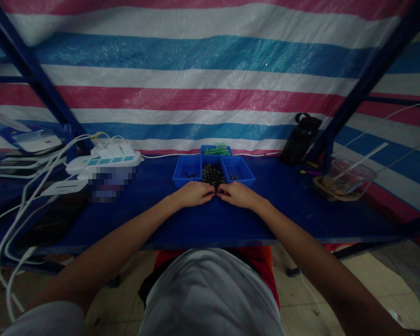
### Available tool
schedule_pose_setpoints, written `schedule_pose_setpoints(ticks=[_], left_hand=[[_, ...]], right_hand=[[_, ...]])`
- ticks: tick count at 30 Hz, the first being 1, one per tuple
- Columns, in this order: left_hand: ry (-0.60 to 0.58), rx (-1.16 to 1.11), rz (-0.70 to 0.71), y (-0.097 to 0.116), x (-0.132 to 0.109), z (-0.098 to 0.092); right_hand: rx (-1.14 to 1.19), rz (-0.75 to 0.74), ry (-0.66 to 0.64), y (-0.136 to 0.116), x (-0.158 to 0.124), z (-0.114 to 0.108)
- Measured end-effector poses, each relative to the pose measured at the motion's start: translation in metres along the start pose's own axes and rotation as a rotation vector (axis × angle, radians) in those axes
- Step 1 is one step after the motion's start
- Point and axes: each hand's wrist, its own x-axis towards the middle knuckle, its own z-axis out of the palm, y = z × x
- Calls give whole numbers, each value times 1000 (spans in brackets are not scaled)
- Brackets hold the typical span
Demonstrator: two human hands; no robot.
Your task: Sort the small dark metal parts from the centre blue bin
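Observation:
My left hand [196,193] and my right hand [240,193] rest at the near edge of a heap of small dark shiny parts [213,173], fingertips almost meeting. Both are closed in a pinch; whatever is between the fingers is too small to make out. The heap lies between two blue bins. In the left bin [179,178] are a few dark pieces, and the right bin [248,176] also has a few small dark parts near its left side. Behind the heap, a third blue bin holds green plastic packets [217,150].
On the blue table [210,224], a white power strip [105,163] with cables and stacked phones [24,163] occupy the left. At the right stand a black bottle [300,140] and a clear plastic bowl [350,176]. A striped tarp [203,79] hangs behind.

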Motion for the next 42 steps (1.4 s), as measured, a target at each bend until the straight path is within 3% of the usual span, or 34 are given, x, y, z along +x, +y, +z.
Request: schedule_pose_setpoints(ticks=[42], left_hand=[[-3,-14,-11,-2,0,2]], right_hand=[[-1,18,-11,-1,-1,-4]])
